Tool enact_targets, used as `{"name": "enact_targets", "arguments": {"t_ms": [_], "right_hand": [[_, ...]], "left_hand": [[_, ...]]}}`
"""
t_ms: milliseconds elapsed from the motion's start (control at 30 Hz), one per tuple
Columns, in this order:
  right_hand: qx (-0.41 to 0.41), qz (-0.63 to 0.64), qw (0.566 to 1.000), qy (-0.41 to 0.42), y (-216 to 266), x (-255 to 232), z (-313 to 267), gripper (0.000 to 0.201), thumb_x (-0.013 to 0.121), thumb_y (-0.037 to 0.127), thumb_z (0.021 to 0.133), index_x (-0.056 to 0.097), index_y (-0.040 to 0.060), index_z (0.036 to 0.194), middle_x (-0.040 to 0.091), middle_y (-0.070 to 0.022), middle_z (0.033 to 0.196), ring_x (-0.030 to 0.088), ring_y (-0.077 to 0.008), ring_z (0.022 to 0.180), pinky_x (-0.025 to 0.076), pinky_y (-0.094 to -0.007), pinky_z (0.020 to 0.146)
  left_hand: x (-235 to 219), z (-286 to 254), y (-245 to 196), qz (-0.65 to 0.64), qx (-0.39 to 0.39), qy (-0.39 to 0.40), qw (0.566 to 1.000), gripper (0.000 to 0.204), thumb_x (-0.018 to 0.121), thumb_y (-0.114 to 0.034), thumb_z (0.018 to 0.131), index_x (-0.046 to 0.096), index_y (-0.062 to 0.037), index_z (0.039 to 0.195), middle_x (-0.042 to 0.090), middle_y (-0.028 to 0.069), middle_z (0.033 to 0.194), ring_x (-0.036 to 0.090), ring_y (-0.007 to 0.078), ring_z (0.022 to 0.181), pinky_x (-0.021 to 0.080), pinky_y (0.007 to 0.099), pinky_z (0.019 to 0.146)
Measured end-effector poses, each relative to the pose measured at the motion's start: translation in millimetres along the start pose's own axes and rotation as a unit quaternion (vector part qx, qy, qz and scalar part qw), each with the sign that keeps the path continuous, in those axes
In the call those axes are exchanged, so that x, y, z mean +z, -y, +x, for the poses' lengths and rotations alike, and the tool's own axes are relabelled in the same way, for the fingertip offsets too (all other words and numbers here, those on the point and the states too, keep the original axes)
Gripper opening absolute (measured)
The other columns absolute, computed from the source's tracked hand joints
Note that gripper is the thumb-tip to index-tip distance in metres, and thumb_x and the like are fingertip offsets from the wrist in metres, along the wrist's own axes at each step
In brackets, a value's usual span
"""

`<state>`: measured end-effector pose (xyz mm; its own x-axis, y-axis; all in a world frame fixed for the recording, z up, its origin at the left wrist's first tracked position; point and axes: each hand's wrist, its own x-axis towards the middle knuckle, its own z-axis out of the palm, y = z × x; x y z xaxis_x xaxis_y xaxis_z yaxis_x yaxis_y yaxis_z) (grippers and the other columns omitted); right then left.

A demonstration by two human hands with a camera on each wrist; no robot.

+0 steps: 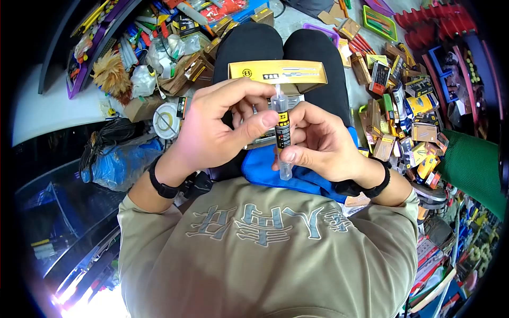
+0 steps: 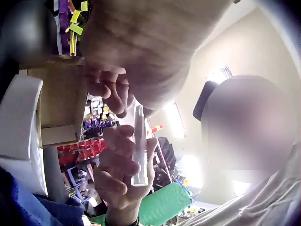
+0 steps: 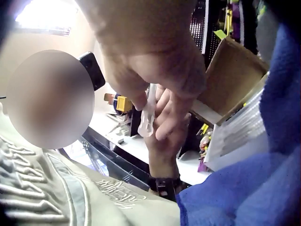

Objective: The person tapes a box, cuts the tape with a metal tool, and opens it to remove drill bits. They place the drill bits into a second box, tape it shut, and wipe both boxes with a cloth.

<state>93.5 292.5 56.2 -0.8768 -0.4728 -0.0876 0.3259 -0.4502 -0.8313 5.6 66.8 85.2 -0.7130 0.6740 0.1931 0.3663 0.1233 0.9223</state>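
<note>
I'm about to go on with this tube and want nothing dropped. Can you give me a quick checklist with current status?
1. Left hand grips the clear tube near its labelled middle: ok.
2. Right hand pinches the tube's lower end: ok.
3. Tube roughly upright above the lap: ok.
4. Yellow box lies flat across the knees behind the hands: ok.
5. Tube's cap or contents: cannot tell, too small and partly covered by fingers.
6. Blue cloth on the lap under the tube: ok.
</note>
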Motion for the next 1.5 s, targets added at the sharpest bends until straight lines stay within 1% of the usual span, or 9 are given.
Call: {"name": "enact_targets", "arguments": {"t_ms": [300,667,733,800,900,1000,1067,1200,1500], "right_hand": [[-0.011,0.036,0.999,-0.004,-7.7,3.2,5.5,0.041,0.077,0.007,0.096,0.049,0.0003,0.125,0.07,-0.0102,0.107,0.077,-0.0234,0.095,0.063,-0.0368,0.085],[0.001,0.058,0.998,0.006,-13.5,3.9,0.3,0.033,0.074,0.001,0.097,0.055,0.0008,0.124,0.07,-0.0049,0.103,0.073,-0.0131,0.096,0.061,-0.0274,0.08],[-0.065,-0.125,0.99,-0.001,-3.9,2.1,3.6,0.03,0.081,0.01,0.093,0.062,0.0012,0.114,0.071,-0.0042,0.097,0.072,-0.0101,0.091,0.058,-0.0239,0.075],[-0.141,-0.265,0.953,-0.038,1.1,-8.4,6.5,0.03,0.086,0.016,0.09,0.066,0.0017,0.107,0.069,-0.0032,0.092,0.069,-0.0087,0.083,0.055,-0.0228,0.068],[-0.259,-0.399,0.869,-0.137,5.4,-40.1,12.8,0.029,0.086,0.017,0.089,0.067,0.0027,0.106,0.065,-0.0049,0.094,0.062,-0.0082,0.071,0.047,-0.0235,0.057],[-0.21,-0.503,0.811,-0.211,27.8,-52.2,15.6,0.032,0.083,0.016,0.089,0.066,0.0027,0.113,0.065,-0.0114,0.11,0.067,-0.0179,0.086,0.053,-0.0305,0.07],[-0.241,-0.685,0.651,-0.221,33.8,-59.9,24.1,0.04,0.083,0.018,0.088,0.065,0.0029,0.12,0.062,-0.0159,0.123,0.064,-0.031,0.108,0.053,-0.0405,0.09],[-0.244,-0.684,0.669,-0.16,30.2,-58.0,29.6,0.042,0.082,0.017,0.087,0.066,0.0031,0.123,0.061,-0.0167,0.134,0.059,-0.0379,0.122,0.049,-0.0451,0.102],[-0.222,-0.657,0.705,-0.148,24.6,-59.1,31.9,0.031,0.08,0.011,0.089,0.067,0.0027,0.116,0.065,-0.0155,0.13,0.063,-0.0354,0.118,0.052,-0.0421,0.099]], "left_hand": [[6.3,-0.4,2.8,-0.111,-0.087,0.02,0.99,0.027,0.062,-0.019,0.108,0.071,0.0029,0.12,0.074,0.0045,0.098,0.063,0.0054,0.076,0.051,0.0221,0.064],[-6.1,-0.6,-0.6,-0.087,-0.102,0.11,0.985,0.036,0.081,-0.023,0.095,0.068,0.0015,0.117,0.065,0.0016,0.095,0.059,0.0075,0.081,0.047,0.0237,0.07],[-3.0,-7.3,11.0,-0.126,-0.065,0.073,0.987,0.03,0.081,-0.019,0.094,0.068,0.0004,0.113,0.066,0.0012,0.094,0.059,0.0066,0.08,0.047,0.0231,0.069],[-4.6,-16.2,16.2,-0.198,-0.06,0.024,0.978,0.026,0.077,-0.013,0.096,0.064,-0.0012,0.116,0.066,0.0028,0.104,0.06,0.0077,0.087,0.049,0.0234,0.072],[-7.5,-20.4,19.1,-0.229,-0.104,-0.04,0.967,0.047,0.067,-0.045,0.102,0.057,0.0003,0.106,0.06,0.0087,0.087,0.061,0.0164,0.073,0.05,0.0287,0.064],[-8.6,-23.4,21.8,-0.246,-0.109,-0.071,0.961,0.047,0.063,-0.043,0.105,0.058,0.0036,0.113,0.06,0.0095,0.085,0.056,0.0116,0.06,0.045,0.0241,0.054],[-8.7,-21.2,20.5,-0.266,-0.15,-0.103,0.947,0.05,0.06,-0.041,0.107,0.058,0.0071,0.122,0.062,0.0112,0.087,0.053,0.0082,0.054,0.043,0.0211,0.048],[-18.7,-18.4,18.8,-0.276,-0.15,-0.045,0.948,0.033,0.061,-0.023,0.108,0.065,0.0058,0.124,0.07,0.0075,0.095,0.062,0.0085,0.062,0.048,0.0221,0.056],[-13.3,-17.2,23.0,-0.26,-0.147,-0.059,0.953,0.058,0.069,-0.04,0.103,0.059,0.01,0.132,0.071,0.008,0.089,0.058,0.006,0.054,0.045,0.0191,0.048]]}}
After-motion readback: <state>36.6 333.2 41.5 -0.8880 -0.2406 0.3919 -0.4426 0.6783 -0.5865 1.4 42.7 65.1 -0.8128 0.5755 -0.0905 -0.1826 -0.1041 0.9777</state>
